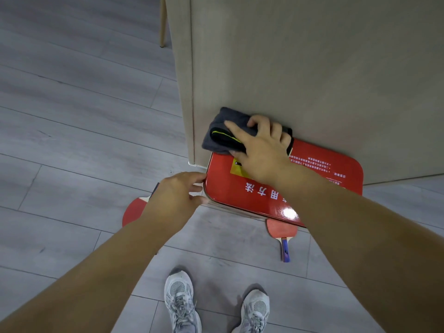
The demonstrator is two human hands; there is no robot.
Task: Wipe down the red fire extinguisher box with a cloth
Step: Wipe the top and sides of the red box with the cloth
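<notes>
The red fire extinguisher box stands on the floor against a beige panel, its glossy top bearing white characters and a yellow label. My right hand presses a folded dark grey cloth with a yellow-green stitched edge onto the box's far left corner, where it also touches the panel. My left hand rests with its fingertips against the box's left side, holding nothing.
A beige wall panel rises right behind the box. Two red table tennis paddles lie on the grey plank floor: one under my left wrist, one at the box's front edge. My two grey sneakers stand below. A wooden chair leg is far left.
</notes>
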